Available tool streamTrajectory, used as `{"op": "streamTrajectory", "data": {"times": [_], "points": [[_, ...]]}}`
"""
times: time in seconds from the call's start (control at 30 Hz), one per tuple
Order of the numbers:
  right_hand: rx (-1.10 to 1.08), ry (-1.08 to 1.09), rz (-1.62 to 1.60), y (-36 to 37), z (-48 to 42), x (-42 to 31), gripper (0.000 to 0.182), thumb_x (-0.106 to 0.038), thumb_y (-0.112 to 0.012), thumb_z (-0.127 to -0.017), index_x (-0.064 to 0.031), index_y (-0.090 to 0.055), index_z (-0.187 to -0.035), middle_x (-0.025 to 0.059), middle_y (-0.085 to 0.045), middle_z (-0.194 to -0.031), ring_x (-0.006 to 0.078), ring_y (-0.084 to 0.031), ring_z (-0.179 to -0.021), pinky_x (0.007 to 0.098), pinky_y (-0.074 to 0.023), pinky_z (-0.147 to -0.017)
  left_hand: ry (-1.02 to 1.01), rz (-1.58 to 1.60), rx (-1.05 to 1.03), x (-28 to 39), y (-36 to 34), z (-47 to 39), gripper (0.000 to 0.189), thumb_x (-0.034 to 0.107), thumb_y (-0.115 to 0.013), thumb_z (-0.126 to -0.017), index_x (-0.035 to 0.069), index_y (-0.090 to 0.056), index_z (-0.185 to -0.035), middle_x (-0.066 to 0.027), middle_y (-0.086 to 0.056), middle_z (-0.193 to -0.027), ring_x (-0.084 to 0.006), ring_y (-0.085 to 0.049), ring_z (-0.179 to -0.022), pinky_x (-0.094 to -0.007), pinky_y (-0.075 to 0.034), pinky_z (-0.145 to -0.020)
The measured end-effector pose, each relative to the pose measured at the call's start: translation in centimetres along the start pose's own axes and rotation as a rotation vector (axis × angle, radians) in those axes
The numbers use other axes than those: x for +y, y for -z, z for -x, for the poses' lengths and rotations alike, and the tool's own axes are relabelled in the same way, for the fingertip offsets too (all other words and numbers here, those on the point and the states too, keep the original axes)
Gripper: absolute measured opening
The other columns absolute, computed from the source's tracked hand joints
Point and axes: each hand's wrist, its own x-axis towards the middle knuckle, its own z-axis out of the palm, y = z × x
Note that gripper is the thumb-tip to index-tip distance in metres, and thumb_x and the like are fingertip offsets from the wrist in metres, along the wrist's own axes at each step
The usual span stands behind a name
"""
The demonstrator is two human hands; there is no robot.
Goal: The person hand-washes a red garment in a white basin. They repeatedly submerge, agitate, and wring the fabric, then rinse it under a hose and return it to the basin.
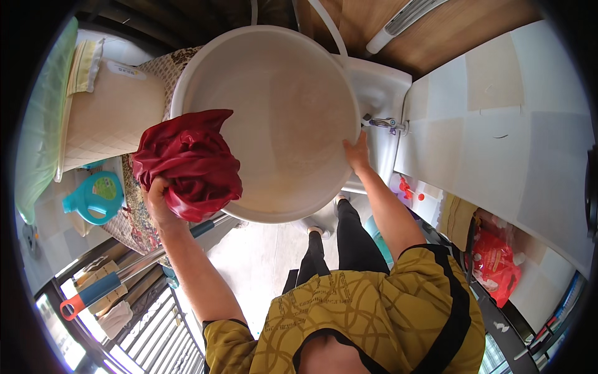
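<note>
My left hand (pixel 160 201) grips a bunched dark-red cloth (pixel 191 163) with a satin-like sheen. The bundle is held over the left rim of a large round white basin (pixel 261 216). At the basin's right rim is my right hand (pixel 358 153), its thumb on the inner side and the fingers along the outside. The inside of the basin looks pale and slightly cloudy; whether water stands in it is hard to tell. The basin sits over a white washbasin (pixel 380 84), covering much of it. A chrome tap (pixel 384 122) is just beyond my right hand.
On the left are a turquoise detergent bottle (pixel 100 196), a beige plastic bin (pixel 114 105) and a patterned cloth (pixel 135 210). A mop-like pole with a blue grip (pixel 100 289) slants below. A tiled wall (pixel 467 117) bounds the right, with a red plastic packet (pixel 493 262) lower down.
</note>
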Motion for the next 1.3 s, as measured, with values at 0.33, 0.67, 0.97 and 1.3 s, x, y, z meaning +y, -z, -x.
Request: {"op": "streamTrajectory", "data": {"times": [0.33,0.67,0.97,1.3], "points": [[-0.046,-0.045,-0.053,-0.3,0.8,-1.1,0.055,-0.010,-0.067,-0.075,-0.0039,-0.039,-0.122,0.0218,-0.058,-0.113,0.0362,-0.059,-0.104,0.0424,-0.0480,-0.087,0.188,-0.057,-0.232,0.6,4.6,-2.1,0.048,0.008,-0.047,-0.065,-0.005,-0.056,-0.111,-0.0157,-0.064,-0.103,-0.0285,-0.062,-0.093,-0.0380,-0.051,-0.086],[-0.241,-0.108,-0.221,-5.4,4.3,3.8,0.058,-0.011,-0.068,-0.075,0.0050,-0.038,-0.122,0.0204,-0.056,-0.112,0.0277,-0.058,-0.101,0.0378,-0.0498,-0.084,-0.398,-0.246,-0.381,3.7,-1.6,0.0,0.008,-0.008,-0.050,-0.074,-0.002,-0.054,-0.071,-0.0136,-0.063,-0.098,-0.0185,-0.060,-0.088,-0.0317,-0.047,-0.087],[-0.387,-0.298,-0.461,-6.9,5.8,4.3,0.065,-0.008,-0.065,-0.077,0.0053,-0.027,-0.129,0.0219,-0.052,-0.117,0.0286,-0.056,-0.105,0.0390,-0.0508,-0.086,-0.065,-0.073,-0.353,5.0,-7.2,-0.5,0.049,0.003,-0.046,-0.059,-0.005,-0.057,-0.106,-0.0155,-0.064,-0.100,-0.0291,-0.062,-0.092,-0.0387,-0.049,-0.092],[-0.482,-0.208,-0.619,-9.6,5.4,5.5,0.064,-0.009,-0.070,-0.076,0.0063,-0.033,-0.126,0.0197,-0.053,-0.118,0.0249,-0.055,-0.106,0.0374,-0.0489,-0.086,-0.172,-0.063,-0.427,6.8,-16.5,4.6,0.048,-0.002,-0.046,-0.056,-0.006,-0.054,-0.103,-0.0088,-0.059,-0.091,-0.0198,-0.055,-0.080,-0.0271,-0.044,-0.082]]}}
